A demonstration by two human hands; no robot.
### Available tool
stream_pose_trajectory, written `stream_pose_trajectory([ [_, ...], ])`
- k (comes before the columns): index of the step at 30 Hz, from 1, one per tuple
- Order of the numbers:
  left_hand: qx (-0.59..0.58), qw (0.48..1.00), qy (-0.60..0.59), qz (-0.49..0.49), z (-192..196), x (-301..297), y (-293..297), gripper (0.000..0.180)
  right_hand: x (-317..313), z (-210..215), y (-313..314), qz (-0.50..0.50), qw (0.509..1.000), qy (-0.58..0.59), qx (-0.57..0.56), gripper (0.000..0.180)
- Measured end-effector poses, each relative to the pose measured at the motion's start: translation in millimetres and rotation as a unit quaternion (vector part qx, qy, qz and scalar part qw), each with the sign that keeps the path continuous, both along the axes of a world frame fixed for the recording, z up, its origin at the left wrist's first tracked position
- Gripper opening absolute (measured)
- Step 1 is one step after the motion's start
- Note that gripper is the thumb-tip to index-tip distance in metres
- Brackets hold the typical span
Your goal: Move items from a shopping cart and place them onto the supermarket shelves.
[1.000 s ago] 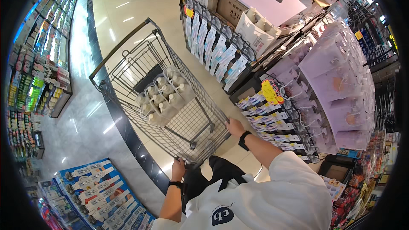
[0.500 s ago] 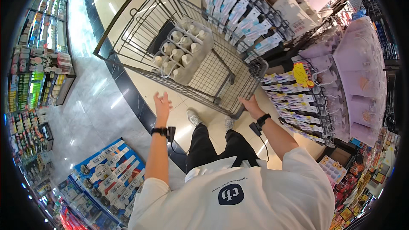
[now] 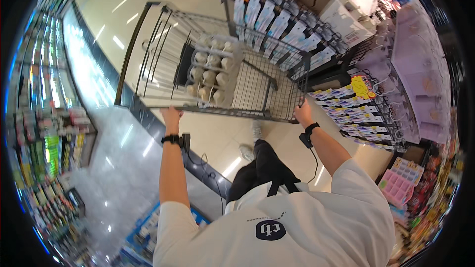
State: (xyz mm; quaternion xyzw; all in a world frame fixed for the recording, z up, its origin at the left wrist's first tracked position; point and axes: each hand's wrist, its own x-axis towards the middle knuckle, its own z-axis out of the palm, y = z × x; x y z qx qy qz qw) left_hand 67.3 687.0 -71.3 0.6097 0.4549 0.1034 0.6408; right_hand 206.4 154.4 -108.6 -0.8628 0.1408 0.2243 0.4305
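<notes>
A dark wire shopping cart (image 3: pixel 247 115) stands side-on in front of me, its handle (image 3: pixel 132 59) to the left. My left hand (image 3: pixel 171 116) is closed around the near side rail, toward the handle end. At the right front corner my right hand (image 3: pixel 303 112) grips the cart's rail. Inside the basket, toward the handle, sits a clear plastic carrier (image 3: pixel 231 71) with several pale bottles (image 3: pixel 213 61) upright in it. Parts of my fingers are hidden behind the rail. Each wrist wears a black strap with a cable.
A rack of hanging carded goods (image 3: pixel 262 12) stands close beyond the cart's right end. Another hanging display (image 3: pixel 351 111) and lilac shelving (image 3: pixel 420 79) are at the right. Stocked shelves (image 3: pixel 52 133) line the left. A blue display (image 3: pixel 143 237) lies low at the lower left.
My left hand has moved forward and closed on the near rail. The cart has swung so its near side lies more level across the view. My feet have shifted.
</notes>
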Motion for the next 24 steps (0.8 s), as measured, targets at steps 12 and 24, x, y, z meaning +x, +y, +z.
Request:
stream_pose_trajectory([
  [12,-0.011,0.998,0.065,0.016,-58.8,75.1,176.5,0.021,44.1,57.6,128.1,0.024,0.989,0.146,0.02,0.069],
  [24,-0.058,0.995,0.076,0.035,-18.2,190.4,252.0,0.032,74.5,18.1,228.4,-0.037,0.992,0.118,-0.002,0.066],
])
